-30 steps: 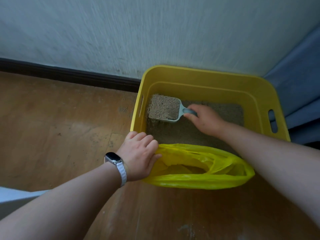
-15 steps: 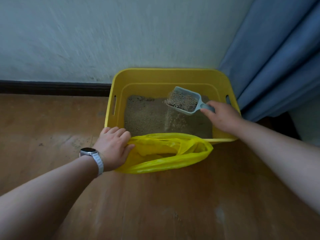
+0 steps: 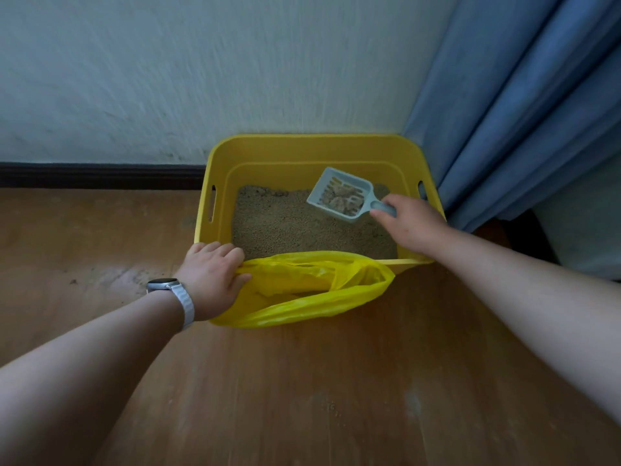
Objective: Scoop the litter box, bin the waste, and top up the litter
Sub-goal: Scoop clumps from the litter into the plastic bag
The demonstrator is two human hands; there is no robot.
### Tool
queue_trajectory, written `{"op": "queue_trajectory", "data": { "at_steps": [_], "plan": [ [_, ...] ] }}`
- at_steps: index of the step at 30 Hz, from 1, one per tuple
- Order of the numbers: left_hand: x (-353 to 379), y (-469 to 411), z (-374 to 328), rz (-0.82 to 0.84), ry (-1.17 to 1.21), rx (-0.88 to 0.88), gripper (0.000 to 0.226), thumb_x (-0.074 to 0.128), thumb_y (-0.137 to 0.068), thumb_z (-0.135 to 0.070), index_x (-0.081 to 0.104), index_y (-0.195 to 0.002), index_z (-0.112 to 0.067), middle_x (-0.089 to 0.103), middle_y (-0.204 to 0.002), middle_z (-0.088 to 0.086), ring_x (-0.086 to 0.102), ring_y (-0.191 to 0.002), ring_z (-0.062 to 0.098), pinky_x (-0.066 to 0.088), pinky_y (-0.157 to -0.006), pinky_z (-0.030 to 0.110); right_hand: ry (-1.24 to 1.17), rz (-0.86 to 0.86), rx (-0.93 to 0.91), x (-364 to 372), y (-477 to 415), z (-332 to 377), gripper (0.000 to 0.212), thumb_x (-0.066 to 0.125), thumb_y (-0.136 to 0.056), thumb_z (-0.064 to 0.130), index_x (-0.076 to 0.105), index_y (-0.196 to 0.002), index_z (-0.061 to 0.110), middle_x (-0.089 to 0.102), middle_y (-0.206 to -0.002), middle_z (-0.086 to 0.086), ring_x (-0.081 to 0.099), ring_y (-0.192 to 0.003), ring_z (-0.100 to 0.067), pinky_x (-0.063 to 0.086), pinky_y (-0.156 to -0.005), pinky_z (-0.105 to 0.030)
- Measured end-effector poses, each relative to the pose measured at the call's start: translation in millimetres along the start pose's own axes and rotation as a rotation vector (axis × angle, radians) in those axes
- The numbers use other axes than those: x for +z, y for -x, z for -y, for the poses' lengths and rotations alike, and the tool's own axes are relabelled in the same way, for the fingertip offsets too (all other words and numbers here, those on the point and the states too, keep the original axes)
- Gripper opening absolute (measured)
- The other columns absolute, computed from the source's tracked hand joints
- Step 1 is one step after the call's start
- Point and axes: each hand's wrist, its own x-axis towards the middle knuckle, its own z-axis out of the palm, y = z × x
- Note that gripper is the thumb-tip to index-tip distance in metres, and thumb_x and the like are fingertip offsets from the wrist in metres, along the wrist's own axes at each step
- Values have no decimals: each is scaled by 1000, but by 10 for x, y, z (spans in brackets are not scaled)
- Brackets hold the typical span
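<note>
Right hand (image 3: 411,225) grips the slotted scoop (image 3: 341,196) above the litter box (image 3: 312,148) so clean litter sifts back; left hand (image 3: 210,280) pinches the yellow bag (image 3: 312,292) open beside it for clumps.

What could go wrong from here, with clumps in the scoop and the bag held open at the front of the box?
1. The left hand holds the bag only at its left end. Its mouth looks narrow and slack, so clumps may miss and land on the floor.
2. The scoop in the right hand is at the far right of the box. If it tips on the way across, clumps could fall back into the litter.
</note>
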Motion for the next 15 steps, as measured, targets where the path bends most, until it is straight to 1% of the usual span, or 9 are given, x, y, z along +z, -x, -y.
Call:
{"op": "queue_trajectory", "data": {
  "at_steps": [4,9,15],
  "plan": [
    [3,-1,4,5,10,-10,29,39,-85,-49,49,-81,-23,57,-76,-3,57,-74,26,43,-75,42,-14,1,14,39,53,28,32,45,-96,52,57,-94,23,61,-76,-1,57,-69,-23,46,-60,-39],
    [6,-4,13,28,32,-25,24,40,-86,-49,47,-82,-25,57,-79,-3,57,-78,25,42,-78,43,11,0,24,49,80,35,33,45,-96,53,56,-92,23,60,-75,-1,57,-68,-23,45,-59,-37],
    [-11,-6,10,80,43,-51,28,39,-88,-49,51,-88,-23,58,-87,-3,56,-86,25,39,-85,42,14,0,13,44,123,65,30,47,-96,51,56,-95,23,60,-77,0,56,-69,-21,45,-60,-38]
  ]
}}
